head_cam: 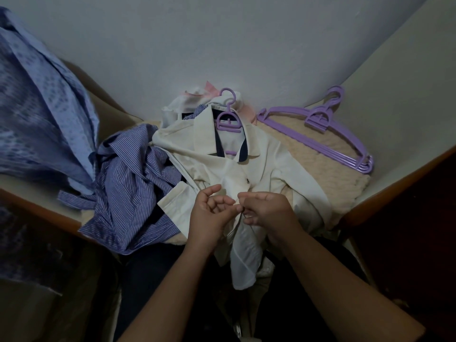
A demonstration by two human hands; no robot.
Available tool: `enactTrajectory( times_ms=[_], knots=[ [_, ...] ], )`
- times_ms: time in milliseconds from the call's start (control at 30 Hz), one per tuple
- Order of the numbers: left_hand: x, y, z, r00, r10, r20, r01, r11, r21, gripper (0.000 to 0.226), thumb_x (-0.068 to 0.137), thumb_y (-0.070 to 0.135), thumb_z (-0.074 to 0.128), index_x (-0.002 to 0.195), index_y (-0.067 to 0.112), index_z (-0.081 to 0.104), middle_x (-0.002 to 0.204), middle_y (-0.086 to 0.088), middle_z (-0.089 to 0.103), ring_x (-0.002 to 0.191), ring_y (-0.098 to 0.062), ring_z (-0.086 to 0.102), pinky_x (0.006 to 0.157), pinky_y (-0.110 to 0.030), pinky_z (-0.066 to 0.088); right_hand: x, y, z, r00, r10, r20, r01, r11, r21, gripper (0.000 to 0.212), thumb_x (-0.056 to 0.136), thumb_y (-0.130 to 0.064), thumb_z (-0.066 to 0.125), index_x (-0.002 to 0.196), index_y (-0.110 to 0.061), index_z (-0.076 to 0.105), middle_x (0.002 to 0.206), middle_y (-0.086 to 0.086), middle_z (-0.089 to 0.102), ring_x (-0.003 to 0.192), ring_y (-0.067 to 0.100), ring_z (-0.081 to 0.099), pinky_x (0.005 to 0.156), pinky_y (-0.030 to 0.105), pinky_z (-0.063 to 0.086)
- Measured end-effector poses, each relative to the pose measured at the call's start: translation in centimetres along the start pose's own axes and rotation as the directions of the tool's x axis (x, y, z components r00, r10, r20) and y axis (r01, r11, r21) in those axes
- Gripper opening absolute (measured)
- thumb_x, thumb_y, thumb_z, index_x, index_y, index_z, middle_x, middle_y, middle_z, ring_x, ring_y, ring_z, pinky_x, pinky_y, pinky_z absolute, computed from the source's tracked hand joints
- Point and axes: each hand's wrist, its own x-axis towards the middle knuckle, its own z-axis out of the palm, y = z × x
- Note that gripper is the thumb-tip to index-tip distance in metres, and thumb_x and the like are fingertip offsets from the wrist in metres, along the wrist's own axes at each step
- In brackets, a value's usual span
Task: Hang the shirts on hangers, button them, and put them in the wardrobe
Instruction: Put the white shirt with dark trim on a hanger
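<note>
A white shirt point(266, 156) lies front-up on the bed, on a purple hanger point(228, 120) whose hook sticks out past the collar. One dark button point(247, 179) shows closed on the placket. Just below it, my left hand point(209, 213) and my right hand point(267, 209) meet at the front edges and pinch the cloth with curled fingers. The spot between my fingertips is hidden. A blue striped shirt point(133, 188) lies crumpled to the left.
A stack of spare purple hangers point(328, 134) lies on the cream blanket point(320, 164) at the right. A light blue patterned garment point(39, 119) hangs at the far left. More white and pink clothes point(197, 97) are heaped against the wall behind the collar.
</note>
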Motion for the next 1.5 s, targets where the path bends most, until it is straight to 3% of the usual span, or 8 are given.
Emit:
enactTrajectory(
  times_ms=[233,367,500,700,1033,1233,1367,1500],
  knots=[
    [0.2,-0.4,-0.2,0.997,0.076,0.023,-0.078,0.992,0.095,0.063,0.067,-0.020,0.072,0.108,0.021,0.047,0.078,-0.002,0.061,0.067,-0.006,0.061,0.070,-0.019,0.054,0.9,0.0,0.2,0.999,0.035,-0.008,-0.035,0.999,-0.025,0.005,0.082,-0.010,0.069,0.081,-0.006,0.072,0.051,0.000,0.062,0.047,0.010,0.054,0.052,0.023,0.046],
    [0.4,-0.3,-0.2,0.995,0.095,0.017,-0.096,0.989,0.110,0.063,0.067,-0.020,0.072,0.107,0.021,0.047,0.078,-0.003,0.060,0.062,-0.002,0.059,0.067,-0.015,0.052,1.3,0.0,0.4,0.999,0.003,-0.032,-0.005,0.998,-0.061,0.012,0.081,-0.009,0.069,0.071,-0.014,0.071,0.059,0.004,0.067,0.051,0.013,0.057,0.055,0.024,0.049],
    [0.9,-0.5,-0.5,0.995,0.096,0.017,-0.097,0.984,0.149,0.065,0.065,-0.017,0.076,0.108,0.022,0.048,0.077,0.000,0.061,0.065,-0.003,0.059,0.068,-0.015,0.051,1.8,-0.2,0.5,1.000,-0.027,-0.016,0.025,0.997,-0.078,0.014,0.081,0.000,0.065,0.076,-0.013,0.065,0.065,0.001,0.065,0.056,0.012,0.059,0.053,0.020,0.049],
    [1.9,-0.6,-0.5,0.995,0.080,0.057,-0.090,0.975,0.204,0.065,0.065,-0.018,0.075,0.107,0.024,0.049,0.078,-0.001,0.058,0.057,0.000,0.053,0.062,-0.013,0.047,3.0,0.2,0.8,0.998,0.019,-0.056,-0.022,0.999,-0.048,0.025,0.078,0.005,0.063,0.073,-0.012,0.046,0.066,0.008,0.055,0.055,0.016,0.051,0.058,0.032,0.046],
    [2.5,0.0,0.1,0.986,0.130,0.106,-0.158,0.932,0.326,0.063,0.072,-0.006,0.077,0.114,0.029,0.047,0.084,0.004,0.063,0.068,-0.008,0.056,0.071,-0.022,0.050,3.0,-1.1,0.2,0.999,0.032,0.027,-0.031,0.999,-0.035,0.030,0.075,0.007,0.065,0.083,-0.013,0.044,0.068,0.010,0.053,0.055,0.013,0.050,0.050,0.023,0.044],
    [2.2,0.4,-0.8,0.991,0.009,0.133,-0.037,0.978,0.207,0.069,0.072,-0.021,0.067,0.127,0.013,0.043,0.095,0.001,0.066,0.072,-0.004,0.055,0.072,-0.019,0.049,3.0,-0.3,0.6,0.996,-0.069,-0.057,0.064,0.993,-0.096,0.028,0.075,0.006,0.063,0.083,-0.015,0.045,0.077,0.014,0.059,0.068,0.022,0.055,0.069,0.041,0.050],
    [2.4,1.1,-1.1,0.993,-0.017,0.114,0.003,0.992,0.126,0.063,0.076,-0.024,0.060,0.119,0.020,0.045,0.098,-0.002,0.067,0.071,-0.004,0.054,0.074,-0.026,0.050,2.9,-0.3,1.2,0.988,-0.134,-0.075,0.127,0.988,-0.093,0.027,0.077,0.006,0.060,0.081,-0.015,0.044,0.073,0.013,0.060,0.064,0.021,0.055,0.065,0.036,0.048],
    [2.7,1.2,-1.2,0.995,0.034,0.091,-0.049,0.985,0.166,0.061,0.075,-0.018,0.068,0.113,0.025,0.047,0.091,0.004,0.067,0.071,-0.005,0.054,0.074,-0.022,0.049,2.6,-0.9,1.7,0.998,-0.062,0.007,0.062,0.997,0.051,0.029,0.078,0.005,0.063,0.083,-0.014,0.043,0.065,0.006,0.053,0.057,0.014,0.050,0.056,0.028,0.044]
  ],
)
